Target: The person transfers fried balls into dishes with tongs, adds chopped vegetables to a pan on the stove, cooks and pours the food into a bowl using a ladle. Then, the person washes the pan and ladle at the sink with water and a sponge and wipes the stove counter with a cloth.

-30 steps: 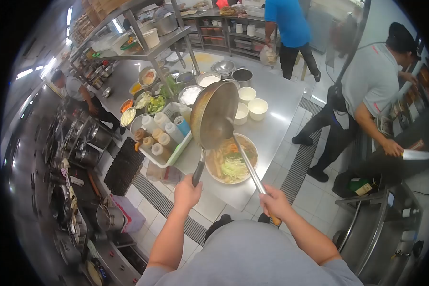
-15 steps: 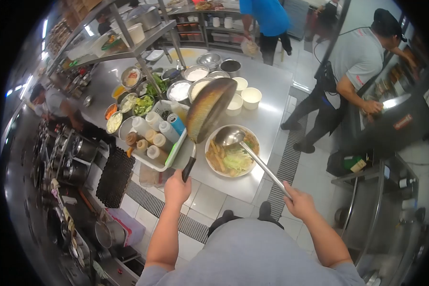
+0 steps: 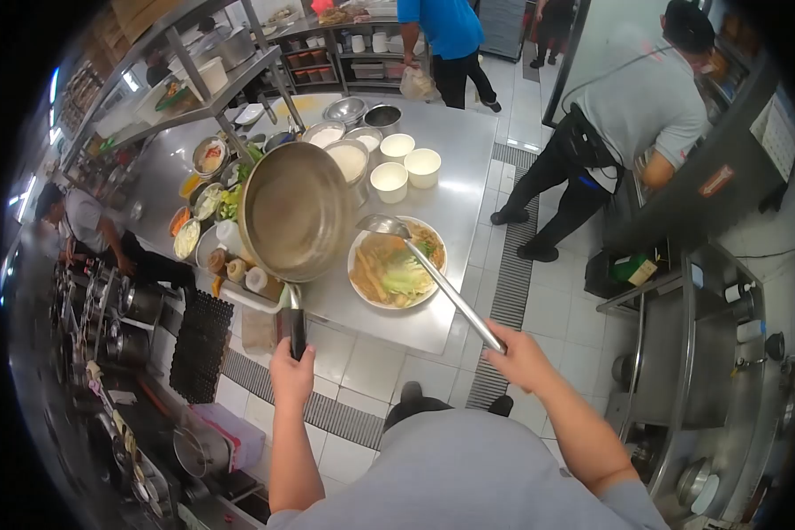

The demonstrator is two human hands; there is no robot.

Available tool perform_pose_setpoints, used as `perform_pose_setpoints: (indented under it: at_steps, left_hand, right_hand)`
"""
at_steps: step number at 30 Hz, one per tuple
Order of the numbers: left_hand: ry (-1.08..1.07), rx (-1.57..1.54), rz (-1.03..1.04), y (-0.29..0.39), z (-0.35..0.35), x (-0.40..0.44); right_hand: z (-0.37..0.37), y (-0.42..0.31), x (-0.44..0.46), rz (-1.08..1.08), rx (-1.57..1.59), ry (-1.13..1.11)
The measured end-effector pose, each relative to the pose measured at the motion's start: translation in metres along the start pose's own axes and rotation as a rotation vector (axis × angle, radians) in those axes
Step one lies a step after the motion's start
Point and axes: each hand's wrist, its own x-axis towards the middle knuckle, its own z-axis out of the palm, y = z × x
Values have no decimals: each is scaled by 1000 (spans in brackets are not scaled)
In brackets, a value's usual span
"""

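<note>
My left hand (image 3: 292,375) is wrapped round the black handle of a frying pan (image 3: 296,212). The pan is tipped toward me, its inner face bare with a brownish film. Gripped in my right hand (image 3: 519,355) is the long metal handle of a ladle (image 3: 450,291). Its bowl hangs over the left rim of a large white bowl (image 3: 355,285). Noodles or strips in brown broth and pale shredded greens (image 3: 406,276) fill that bowl. Behind the pan, several sauce bottles (image 3: 256,279) are partly hidden.
On the steel table (image 3: 455,141) stand several white tubs (image 3: 422,166) and metal bowls (image 3: 344,109). A shelf rack (image 3: 230,93) rises at the back left. One person in grey (image 3: 632,106) works at the right, another in blue (image 3: 446,40) at the back. A steel rack (image 3: 645,353) stands at right.
The pan has swung left, away from the white bowl, and turned from edge-on to show its inside. The ladle has shifted to the bowl's left rim. My view has turned slightly.
</note>
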Motion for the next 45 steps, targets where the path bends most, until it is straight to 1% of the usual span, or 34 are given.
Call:
perform_pose_setpoints:
  at_steps: [1,3,4,5,6,8,10,12,13,15,16,18,19,21,22,23,24,25,26,27,28,29,31,32,34,35,37,39,41,42,44,45]
  left_hand:
    - [32,-8,-15,6,-6,-15]
    - [76,-16,-34,3,-15,-37]
    - [74,-34,-50,-5,-20,-48]
    - [71,-54,-64,-11,-25,-54]
    - [80,-57,-67,-4,-31,-63]
    - [45,-205,-203,20,-41,-85]
    - [60,-255,-192,7,-46,-97]
    - [37,-356,-205,3,-51,-106]
    - [33,-357,-208,-2,-53,-107]
    - [2,-401,-158,-12,-55,-106]
    - [-9,-403,-150,-16,-56,-104]
    - [-14,-409,-208,-20,-57,-100]
    - [-51,-402,-211,-17,-56,-94]
    - [-130,-409,-206,-6,-58,-85]
    - [-189,-425,-201,0,-55,-81]
    - [-216,-415,-192,7,-47,-77]
    - [-290,-391,-183,16,-37,-75]
    - [-365,-365,-171,25,-26,-74]
    - [-396,-352,-150,36,-11,-75]
    - [-478,-369,-147,49,10,-77]
    - [-562,-386,-145,61,32,-82]
    - [-630,-326,-119,74,54,-88]
    - [-774,-385,-160,96,108,-109]
    - [-861,-389,-150,108,135,-122]
    - [-1033,-383,-141,137,186,-151]
    - [-1084,-402,-168,155,210,-169]
    - [-1197,-332,-173,185,254,-199]
    - [-1322,-295,-144,204,294,-222]
    - [-1440,-252,-112,223,329,-238]
    - [-1479,-235,-108,236,345,-249]
    - [-1530,-191,-81,256,379,-264]
    - [-1559,-174,-66,266,399,-268]
  right_hand:
    - [-7,3,5,-3,-5,-10]
    - [-22,0,25,-153,-437,-9]
    - [-26,-5,34,-165,-439,-13]
    - [-29,-11,43,-181,-512,-42]
    - [-30,-15,46,-194,-587,-72]
    - [-32,-27,41,-208,-584,-57]
    - [-38,-48,31,-220,-580,-45]
    - [-47,-69,17,-114,-517,-129]
    - [-44,-66,17,-108,-519,-131]
    - [-37,-55,24,-63,-680,-142]
    - [-35,-51,21,-54,-680,-131]
    - [-31,-36,2,-125,-518,-30]
    - [-31,-28,-18,-88,-512,-21]
    - [-28,-15,-55,-38,34,126]
    - [-20,-2,-70,-21,43,145]
    - [-11,16,-82,5,298,158]
    - [-5,31,-94,24,553,176]
    - [-4,44,-106,33,564,207]
    - [-5,57,-118,103,647,172]
    - [-8,68,-130,166,730,140]
    - [-8,75,-143,167,745,188]
    - [-12,82,-156,168,759,232]
    - [-26,101,-190,354,732,271]
    - [-23,126,-207,241,751,365]
    - [-43,151,-248,269,769,478]
    - [-51,163,-270,300,778,525]
    - [-71,186,-311,353,830,616]
    - [-88,209,-352,404,866,714]
    - [-93,229,-382,327,1022,841]
    - [-101,235,-398,333,1026,895]
    - [-120,242,-422,340,1087,1077]
    - [-130,243,-432,342,1092,1113]
